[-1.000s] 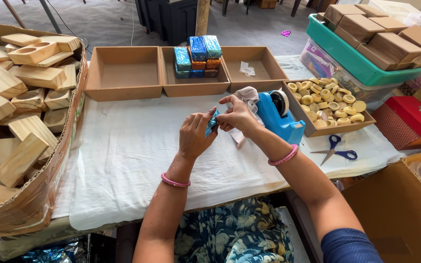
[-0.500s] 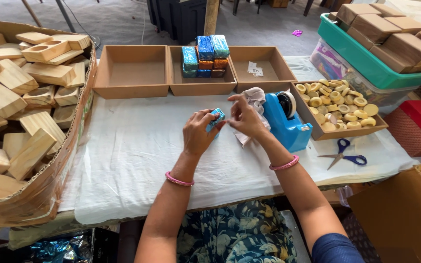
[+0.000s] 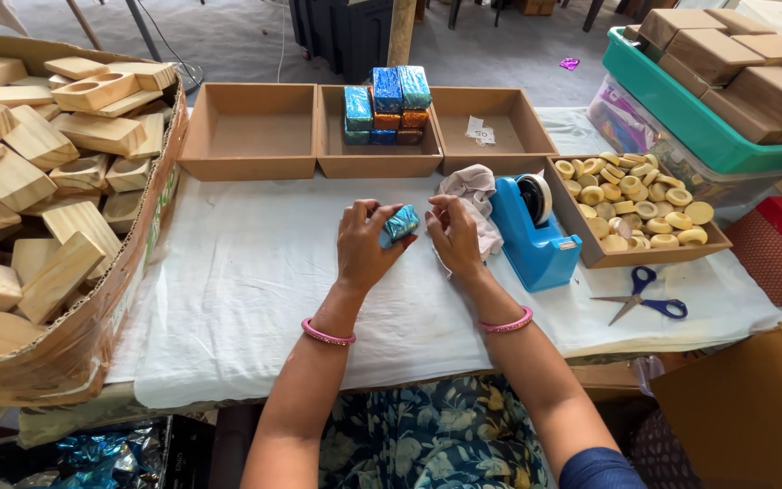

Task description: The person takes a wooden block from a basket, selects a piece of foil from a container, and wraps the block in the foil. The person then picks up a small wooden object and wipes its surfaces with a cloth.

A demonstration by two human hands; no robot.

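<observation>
Right hand (image 3: 452,234) now off wrapped bar (image 3: 399,224)

Cloth-covered table (image 3: 255,299) with scissors (image 3: 642,294)

One small block wrapped in shiny blue foil (image 3: 399,224), rectangular with rounded corners, wrapping crinkled and reflective. It is tilted, one end raised, held above the white cloth just left of the blue tape dispenser (image 3: 536,241), near its cloth-side end.
</observation>
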